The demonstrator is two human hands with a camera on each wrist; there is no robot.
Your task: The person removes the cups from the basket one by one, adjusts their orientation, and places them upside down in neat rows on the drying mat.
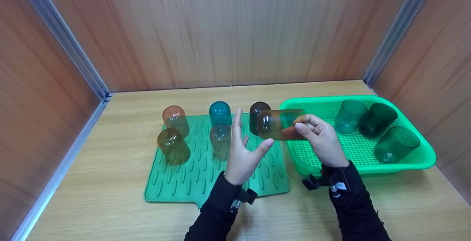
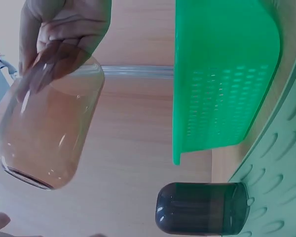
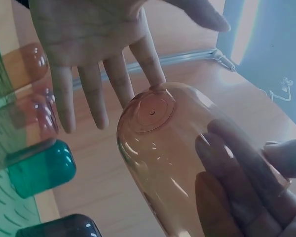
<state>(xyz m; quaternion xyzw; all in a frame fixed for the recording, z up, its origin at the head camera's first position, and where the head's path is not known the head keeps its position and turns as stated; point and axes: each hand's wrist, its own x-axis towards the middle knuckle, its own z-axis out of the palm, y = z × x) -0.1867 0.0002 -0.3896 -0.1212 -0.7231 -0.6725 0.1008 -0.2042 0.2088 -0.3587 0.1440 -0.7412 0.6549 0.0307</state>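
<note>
An amber see-through cup [image 1: 276,123] lies sideways in the air, its closed end toward the left. My right hand [image 1: 323,138] pinches it by the rim end, and the fingers show through its wall in the right wrist view. Close to the closed end, my left hand [image 1: 243,162] is held up with fingers straight and thumb spread, holding nothing. Behind the amber cup a dark cup [image 1: 258,117] stands upside down on the green drying mat [image 1: 206,185]. In the left wrist view the amber cup [image 2: 49,128] hangs tilted above that dark cup [image 2: 202,208].
On the mat, upside down, stand an orange cup [image 1: 176,119], a yellow-brown cup [image 1: 173,147], a blue cup [image 1: 220,113] and a clear cup [image 1: 220,141]. A green basket [image 1: 423,160] at right holds three greenish cups [image 1: 396,144]. Wooden panels [image 1: 235,31] enclose the table.
</note>
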